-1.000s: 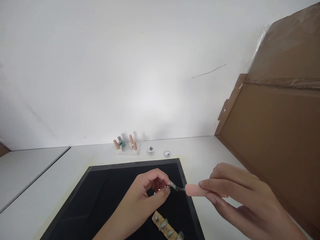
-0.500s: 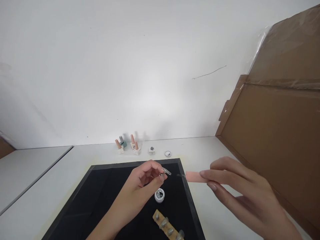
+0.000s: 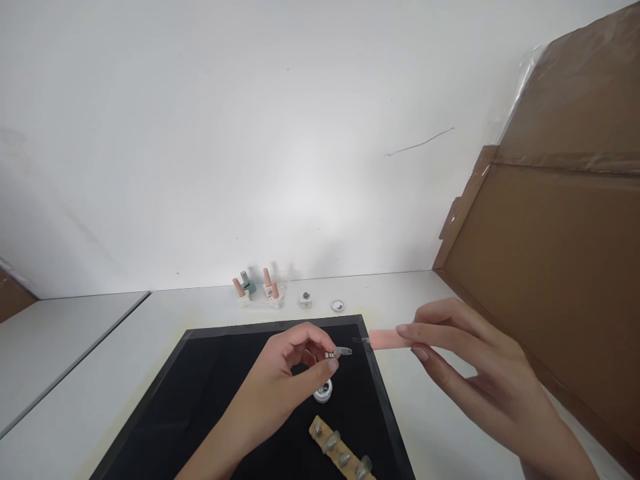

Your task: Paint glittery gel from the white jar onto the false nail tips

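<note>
Between thumb and fingers, my left hand (image 3: 295, 373) pinches a small clear nail tip (image 3: 343, 351) by a little metallic base. My right hand (image 3: 465, 360) holds a pink brush cap (image 3: 390, 339) sideways, its thin brush pointing left towards the nail tip, with a gap between them. Partly behind my left thumb, a small round white jar (image 3: 323, 392) with silvery contents stands on the black mat (image 3: 210, 387). Nearer the front, a yellowish strip (image 3: 334, 450) bears several grey nail-tip stands.
Several polish bottles (image 3: 243, 298) stand behind the mat near the white wall. A small open bottle (image 3: 305, 301) and a round lid (image 3: 337, 305) are right of them. Brown cardboard (image 3: 560, 247) rises at the right.
The nail tip in my left hand has turned from slanting to nearly level. My right hand has moved slightly up and left with the brush cap. My left hand now covers part of the jar.
</note>
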Available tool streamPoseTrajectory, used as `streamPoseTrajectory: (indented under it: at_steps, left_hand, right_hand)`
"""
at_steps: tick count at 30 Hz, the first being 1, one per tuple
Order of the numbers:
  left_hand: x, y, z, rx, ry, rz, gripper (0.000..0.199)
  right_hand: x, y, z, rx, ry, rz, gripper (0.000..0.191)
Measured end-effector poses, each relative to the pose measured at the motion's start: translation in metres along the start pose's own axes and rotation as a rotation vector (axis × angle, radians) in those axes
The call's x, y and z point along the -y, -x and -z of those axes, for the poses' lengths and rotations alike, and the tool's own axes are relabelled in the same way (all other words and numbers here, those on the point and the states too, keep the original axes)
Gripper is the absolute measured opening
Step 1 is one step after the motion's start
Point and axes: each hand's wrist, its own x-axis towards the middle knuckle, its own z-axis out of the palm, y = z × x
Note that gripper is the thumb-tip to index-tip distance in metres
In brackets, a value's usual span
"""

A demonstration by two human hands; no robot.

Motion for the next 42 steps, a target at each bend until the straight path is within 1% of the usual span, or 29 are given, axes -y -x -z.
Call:
streamPoseTrajectory:
  at_steps: [8,17,27,32,36,42]
  left_hand:
    - [-0.005,0.0,-0.001,-0.013,-0.047,-0.048,0.006]
    - [-0.009,0.003,-0.001,-0.034,-0.083,-0.054,0.006]
    - [-0.012,0.008,-0.007,-0.049,-0.11,-0.085,0.005]
    - [-0.012,0.016,-0.014,-0.037,-0.102,-0.109,0.004]
    - [-0.011,0.018,-0.019,-0.046,-0.122,-0.143,0.005]
    - [-0.01,0.019,-0.022,-0.016,-0.126,-0.15,0.008]
  right_hand:
    - [0.003,-0.002,0.001,-0.03,-0.072,0.023,0.033]
    - [0.006,-0.002,0.006,0.0,0.002,0.039,0.03]
    - [0.014,0.0,0.013,-0.048,0.046,0.086,0.028]
    - [0.02,0.002,0.015,-0.053,0.075,0.085,0.026]
    - [0.024,0.007,0.017,-0.082,0.094,0.083,0.024]
    - [0.03,0.012,0.023,-0.085,0.146,0.097,0.023]
